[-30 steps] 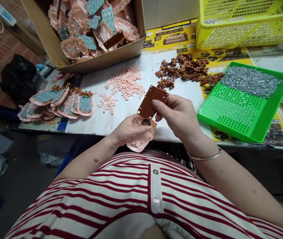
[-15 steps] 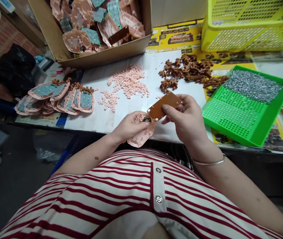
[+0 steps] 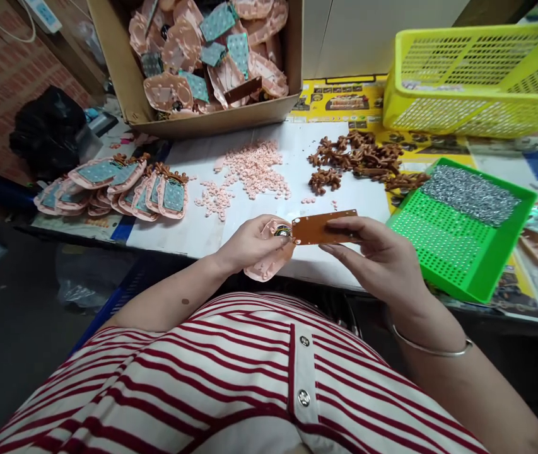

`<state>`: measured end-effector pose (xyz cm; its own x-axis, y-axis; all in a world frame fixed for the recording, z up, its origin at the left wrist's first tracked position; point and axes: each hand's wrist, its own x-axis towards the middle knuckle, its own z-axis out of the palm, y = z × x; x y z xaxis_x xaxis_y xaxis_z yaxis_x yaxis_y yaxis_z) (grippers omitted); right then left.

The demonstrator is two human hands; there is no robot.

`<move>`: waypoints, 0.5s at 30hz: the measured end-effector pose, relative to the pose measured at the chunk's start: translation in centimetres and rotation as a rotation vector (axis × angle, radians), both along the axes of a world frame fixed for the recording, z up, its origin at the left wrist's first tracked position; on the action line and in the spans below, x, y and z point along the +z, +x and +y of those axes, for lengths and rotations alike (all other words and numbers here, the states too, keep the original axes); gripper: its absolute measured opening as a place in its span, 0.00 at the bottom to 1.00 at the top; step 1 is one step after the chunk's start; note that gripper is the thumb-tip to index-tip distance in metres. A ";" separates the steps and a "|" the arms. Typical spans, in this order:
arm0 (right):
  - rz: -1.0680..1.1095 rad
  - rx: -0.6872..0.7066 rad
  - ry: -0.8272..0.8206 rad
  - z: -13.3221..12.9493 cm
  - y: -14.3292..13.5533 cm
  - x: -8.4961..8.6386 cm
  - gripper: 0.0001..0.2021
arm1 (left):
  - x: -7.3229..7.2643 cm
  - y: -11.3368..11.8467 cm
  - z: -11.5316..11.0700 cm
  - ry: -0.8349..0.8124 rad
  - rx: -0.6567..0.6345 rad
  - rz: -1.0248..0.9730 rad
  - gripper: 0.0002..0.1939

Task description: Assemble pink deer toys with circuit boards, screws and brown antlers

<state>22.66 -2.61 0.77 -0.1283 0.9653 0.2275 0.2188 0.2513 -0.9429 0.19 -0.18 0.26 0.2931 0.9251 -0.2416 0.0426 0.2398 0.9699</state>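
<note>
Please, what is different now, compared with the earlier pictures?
The flat, rectangular brown board has swung clockwise in the right hand: it pointed steeply upward, and now it lies nearly level in the picture, its far end toward the right. Nothing was let go. The left hand still holds the pale pink plastic shell.

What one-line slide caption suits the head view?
Left grip on a pink plastic shell, right grip on a brown circuit board, green perforated tray nearby.

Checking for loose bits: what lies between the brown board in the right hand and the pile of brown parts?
In the head view, a few small pink pieces lie on the white sheet between the brown board and the brown parts.
</note>
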 end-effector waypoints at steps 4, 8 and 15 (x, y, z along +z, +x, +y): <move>-0.139 -0.100 -0.002 -0.2 0.2 0.0 0.15 | -0.7 0.0 -0.1 0.046 -0.028 0.036 0.15; -0.192 -0.182 -0.053 -0.3 -0.3 0.5 0.17 | -0.2 0.1 0.0 0.197 -0.017 0.186 0.11; -0.267 -0.294 -0.173 -1.0 -0.8 1.5 0.23 | 0.3 0.4 0.0 0.583 -0.043 0.655 0.15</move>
